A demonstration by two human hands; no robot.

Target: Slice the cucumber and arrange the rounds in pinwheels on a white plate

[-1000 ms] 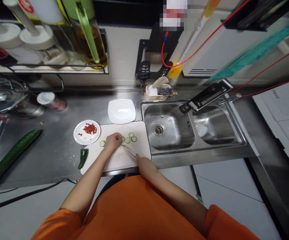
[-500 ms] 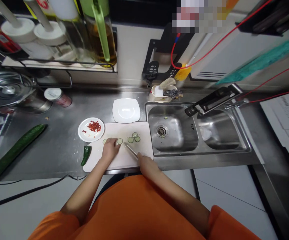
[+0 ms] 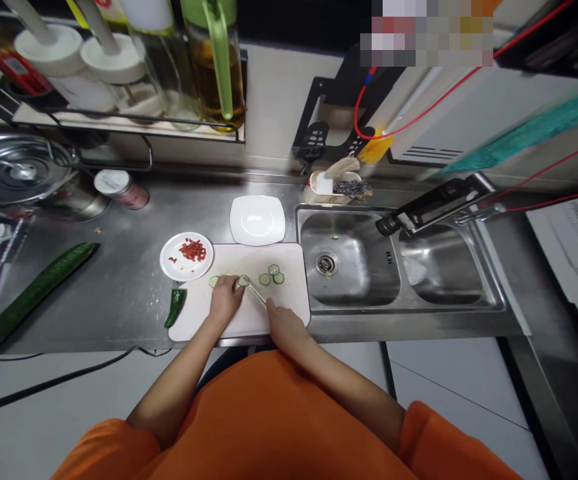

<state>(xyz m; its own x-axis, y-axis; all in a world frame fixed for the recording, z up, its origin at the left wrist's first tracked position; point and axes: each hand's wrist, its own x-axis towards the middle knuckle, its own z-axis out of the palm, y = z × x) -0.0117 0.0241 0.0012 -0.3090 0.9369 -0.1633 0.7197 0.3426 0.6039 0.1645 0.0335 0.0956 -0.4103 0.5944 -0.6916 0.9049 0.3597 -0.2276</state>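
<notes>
My left hand [image 3: 225, 301] is closed, its fingertips pinching cucumber slices [image 3: 243, 281] on the pale cutting board [image 3: 253, 320]; the fingers partly hide them. In my right hand [image 3: 286, 327] is a knife [image 3: 257, 293], its blade tip touching or very close to the slice at my left fingertips. Just right of the blade lie several loose cucumber rounds [image 3: 265, 279]. A piece of green pepper [image 3: 175, 307] rests by the board's left edge. Behind it stands a round white plate [image 3: 175, 268] with chopped red bits [image 3: 193, 250].
A square white plate [image 3: 257, 220] sits behind the board. To the right is a double sink [image 3: 349, 267] with a black faucet [image 3: 409, 210]. A long cucumber [image 3: 33, 300], a small can [image 3: 123, 189] and a lidded pot [image 3: 23, 173] are at left, below a bottle rack [image 3: 133, 123].
My right hand has moved left, bringing the knife tip to the slice at my left fingertips. The whole view has shifted slightly; my left hand keeps its place on the board.
</notes>
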